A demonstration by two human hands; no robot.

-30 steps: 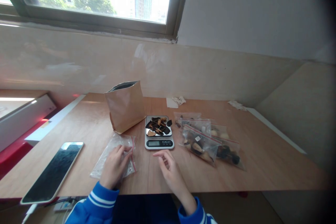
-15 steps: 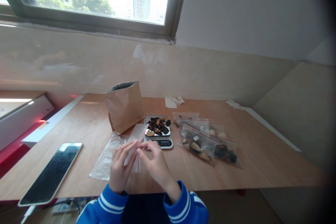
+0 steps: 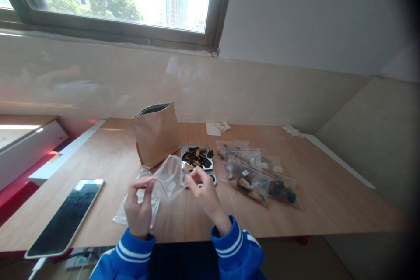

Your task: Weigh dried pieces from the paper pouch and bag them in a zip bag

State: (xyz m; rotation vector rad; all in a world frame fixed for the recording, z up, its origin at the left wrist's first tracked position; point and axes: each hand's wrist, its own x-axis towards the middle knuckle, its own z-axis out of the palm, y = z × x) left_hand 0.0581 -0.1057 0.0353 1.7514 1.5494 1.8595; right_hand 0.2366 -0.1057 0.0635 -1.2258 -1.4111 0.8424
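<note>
Cut off at the lower left: a white cable running out of frame under the large black-screened phone. Partly hidden behind the raised bag: a small silver kitchen scale, display covered, dark dried pieces heaped on its plate. Hard to make out: contents of the filled clear zip bags at right, dark and pale lumps only.

Light wooden tabletop below a pale glossy wall panel; dark-framed window above, trees and towers outside. Open brown paper pouch standing upright behind the scale. Flat stack of empty bags lying under the left wrist.

Empty clear plastic zip bag with a red seal strip held up over the table's near edge, crumpled. Left hand pinching its left end, right hand pinching its right end, both closed on it.
</note>
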